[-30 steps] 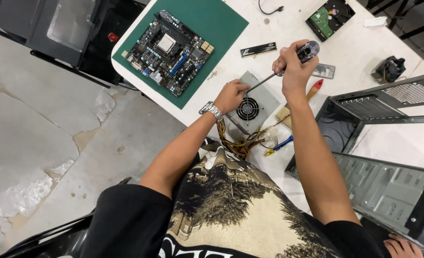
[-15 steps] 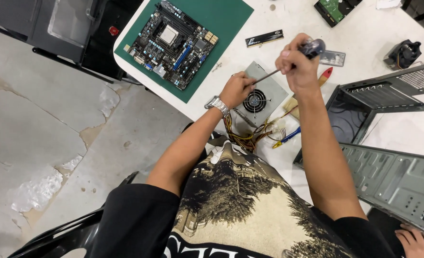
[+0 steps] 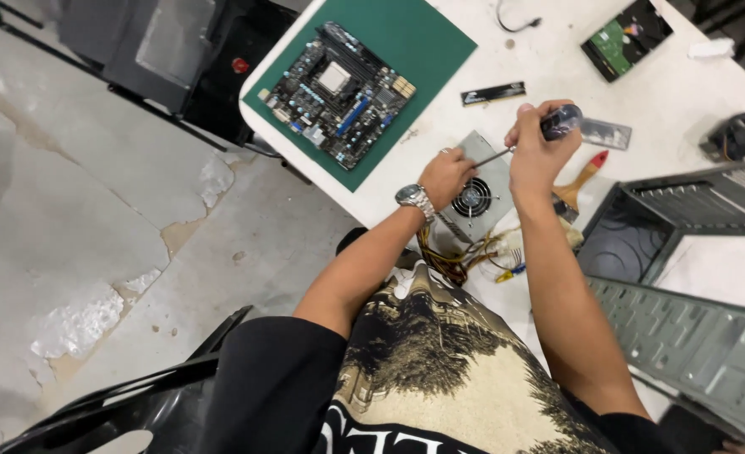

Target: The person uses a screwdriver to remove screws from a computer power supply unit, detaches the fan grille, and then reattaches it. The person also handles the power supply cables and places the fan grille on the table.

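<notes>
Grey metal box-shaped power supply with round black fan grille (image 3: pixel 476 195) sits at white table (image 3: pixel 666 92) near edge, bundled coloured wires (image 3: pixel 465 256) trailing off. Left hand (image 3: pixel 445 174) clamps casing flat. Right hand (image 3: pixel 539 151) clenched around dark-handled screwdriver (image 3: pixel 549 128), slim shaft angled onto casing top. Risk: tip could slip from screw, skid toward steadying fingers. Beyond: green mat bearing bare motherboard (image 3: pixel 339 92), open steel computer case (image 3: pixel 683 219).

R hand (image 3: pixel 539 153) w/ screwdriver (image 3: pixel 530 139), L hand (image 3: pixel 445 174) on power supply (image 3: pixel 476 187)
</notes>
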